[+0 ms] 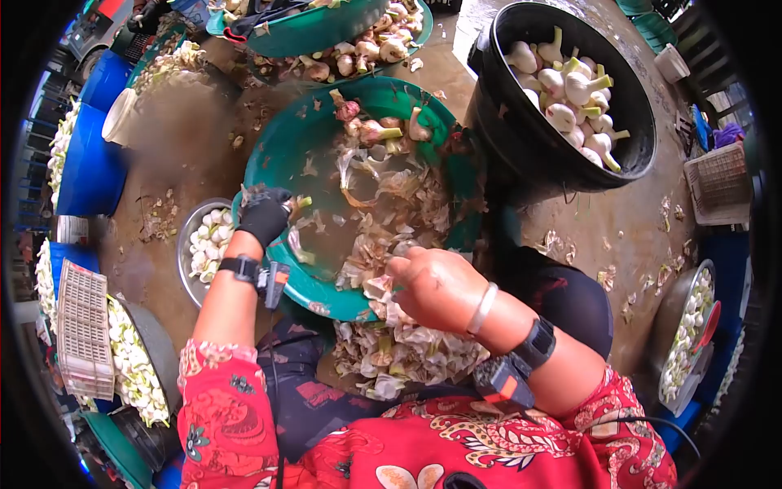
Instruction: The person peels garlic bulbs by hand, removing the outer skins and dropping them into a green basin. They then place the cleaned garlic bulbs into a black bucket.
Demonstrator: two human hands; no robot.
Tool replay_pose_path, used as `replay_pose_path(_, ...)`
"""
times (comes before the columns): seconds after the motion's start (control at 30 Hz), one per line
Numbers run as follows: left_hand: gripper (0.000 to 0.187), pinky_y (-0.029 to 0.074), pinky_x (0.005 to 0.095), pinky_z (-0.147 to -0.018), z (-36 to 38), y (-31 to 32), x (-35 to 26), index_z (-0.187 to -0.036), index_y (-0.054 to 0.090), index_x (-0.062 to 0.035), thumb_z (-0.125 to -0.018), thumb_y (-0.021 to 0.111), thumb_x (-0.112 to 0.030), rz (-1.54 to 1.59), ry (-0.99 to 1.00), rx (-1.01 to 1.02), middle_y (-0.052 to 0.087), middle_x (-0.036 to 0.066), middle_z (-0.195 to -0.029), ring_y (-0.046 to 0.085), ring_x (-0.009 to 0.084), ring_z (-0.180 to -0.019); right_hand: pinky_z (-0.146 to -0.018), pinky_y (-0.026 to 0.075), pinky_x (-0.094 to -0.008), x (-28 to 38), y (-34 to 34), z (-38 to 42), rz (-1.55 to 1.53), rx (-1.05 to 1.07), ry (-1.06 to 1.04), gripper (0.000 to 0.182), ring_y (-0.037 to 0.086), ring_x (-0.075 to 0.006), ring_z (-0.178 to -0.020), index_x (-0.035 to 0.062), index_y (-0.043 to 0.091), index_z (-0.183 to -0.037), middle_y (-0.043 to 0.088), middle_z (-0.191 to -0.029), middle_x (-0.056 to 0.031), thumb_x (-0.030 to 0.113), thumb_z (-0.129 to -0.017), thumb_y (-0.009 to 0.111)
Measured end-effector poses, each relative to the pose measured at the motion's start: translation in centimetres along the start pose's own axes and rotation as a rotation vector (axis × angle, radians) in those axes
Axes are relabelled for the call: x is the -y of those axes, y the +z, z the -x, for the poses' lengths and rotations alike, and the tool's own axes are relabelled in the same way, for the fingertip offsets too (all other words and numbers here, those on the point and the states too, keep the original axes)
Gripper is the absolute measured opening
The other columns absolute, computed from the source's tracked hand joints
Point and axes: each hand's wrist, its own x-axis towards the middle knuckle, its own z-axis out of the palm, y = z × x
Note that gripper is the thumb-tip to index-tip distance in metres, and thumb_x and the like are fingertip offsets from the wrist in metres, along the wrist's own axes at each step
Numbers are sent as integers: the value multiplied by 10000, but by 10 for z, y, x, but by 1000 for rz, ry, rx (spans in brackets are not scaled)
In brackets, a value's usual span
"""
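Note:
My left hand (pixel 267 213), in a dark glove, is at the left rim of a green basin (pixel 271 155). Its fingers are closed round a garlic bulb (pixel 303 201), whose cut stem pokes out to the right. Bare and curled, my right hand (pixel 436 285) is over the basin's near right side, above a heap of papery garlic skins (pixel 366 257). Whatever its fingers pinch is hidden. Unpeeled purplish garlic bulbs (pixel 375 130) lie at the basin's far side, among loose skins.
At the right stands a black bucket (pixel 509 138) of white garlic bulbs (pixel 562 85). Left of the basin is a metal bowl (pixel 189 281) of peeled garlic. More peelings (pixel 407 354) are heaped by my lap. Another basin (pixel 326 33) with garlic stands ahead; blue tubs (pixel 91 171) line the left.

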Motion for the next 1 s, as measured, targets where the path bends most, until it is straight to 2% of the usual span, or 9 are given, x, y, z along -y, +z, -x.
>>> replay_pose_path(0.2,431,404,464,-998,-69,98,25,-1213,612,-292,-786,658,-246,-406,-233,148,440,79,-1354,461,332,-1243,-717,497,-468,-13,-9,-6,-40,13,113,161,610,-374,-808,47,583,-909,592,-841,-171,98,-757,577)
replay_pose_path(0.3,435,391,446,-1010,-79,98,45,-1203,610,-325,-781,674,-241,-217,-324,315,410,116,-1368,434,310,-1269,-713,500,-462,-22,-6,-17,6,-39,120,163,609,-369,-805,47,581,-904,592,-844,-166,85,-746,584)
replay_pose_path(0.37,363,446,435,-949,-69,89,55,-1141,655,-239,-781,693,-226,-209,-262,188,525,130,-1269,535,295,-1162,-704,511,-426,-22,-5,-23,33,-50,146,331,602,-366,-836,33,585,-997,600,-924,-159,85,-688,690)
replay_pose_path(0.43,312,517,394,-838,-60,67,65,-1113,656,-95,-824,677,-209,774,-195,146,646,121,-1093,638,254,-978,-686,502,-461,-20,-2,-28,-109,-260,70,224,599,-376,-788,29,569,-928,580,-829,-143,83,-722,635)
replay_pose_path(0.5,336,547,338,-756,-36,33,32,-1119,614,29,-879,641,-204,1369,-138,213,692,98,-968,676,213,-848,-796,500,-457,-16,-3,-31,-173,-221,124,436,593,-401,-910,30,537,-1133,599,-969,-185,125,-732,679)
replay_pose_path(0.57,345,544,313,-777,3,-22,-27,-1148,594,44,-926,589,-220,1485,-69,255,679,112,-1033,677,195,-892,-967,454,-401,-15,7,-38,-333,-311,108,768,517,-367,-1196,62,376,-1392,493,-1314,-224,170,-737,763)
replay_pose_path(0.67,374,540,336,-815,48,-65,-85,-1177,586,28,-948,547,-267,1711,-12,370,667,120,-1072,665,202,-935,-1060,367,-403,-8,24,-51,-609,-368,-33,1043,417,-349,-1296,99,194,-1482,344,-1441,-232,267,-670,826)
replay_pose_path(0.8,348,517,331,-871,95,-77,-120,-1173,561,27,-959,550,-247,1712,43,199,649,102,-1090,642,201,-992,-920,484,-341,6,20,-50,-1151,-487,-112,861,577,-231,-1060,101,434,-1309,568,-1155,-113,91,-565,868)
replay_pose_path(1.0,287,530,310,-752,142,-73,-138,-1145,570,33,-963,541,-187,1364,173,-123,655,70,-993,641,150,-880,-912,485,-324,9,19,-28,-799,-532,-190,805,597,-243,-1016,99,470,-1292,580,-1136,-111,110,-587,859)
